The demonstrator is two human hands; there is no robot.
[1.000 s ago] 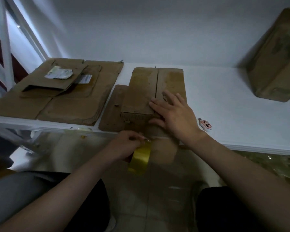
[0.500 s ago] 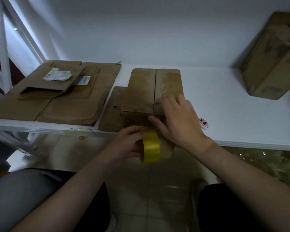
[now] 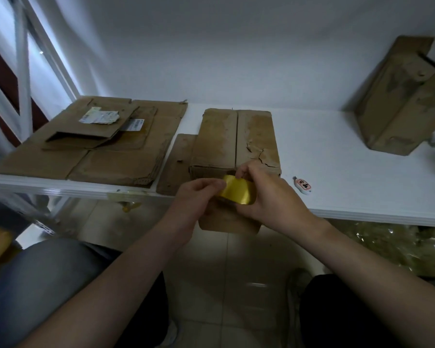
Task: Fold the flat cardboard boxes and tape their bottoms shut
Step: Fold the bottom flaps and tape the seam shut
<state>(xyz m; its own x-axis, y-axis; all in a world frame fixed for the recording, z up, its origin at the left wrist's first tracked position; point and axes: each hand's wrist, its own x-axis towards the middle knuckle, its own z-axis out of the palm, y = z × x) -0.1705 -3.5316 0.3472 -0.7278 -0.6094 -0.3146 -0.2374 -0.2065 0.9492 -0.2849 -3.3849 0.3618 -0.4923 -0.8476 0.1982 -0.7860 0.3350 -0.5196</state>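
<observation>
**Loose box, untaped seam: risk of a crooked or wrinkled strip**

Head view. Holds the yellow tape roll in both hands, just in front of the folded box, at the near end of its centre seam. Pinches the roll's left side in the grip of the left hand. Curls the right hand round the other side, thumb and forefinger raised at the top, probably picking at the tape's free end, though too dim to say for sure. Leaves the box unheld on the tabletop, bottom flaps closed but untaped, with a torn patch right of the seam and a cardboard flap hanging below the edge.

Could drag or tip the box toward the lap on the first pull, with nothing bracing it. Could let the flaps spring apart and tape over a gap. Could fold a long strip onto itself before anchoring. Could lift more paper at the torn patch. Would mean a one-handed reach for the cutter, right of the box, and slack in the strip.
</observation>
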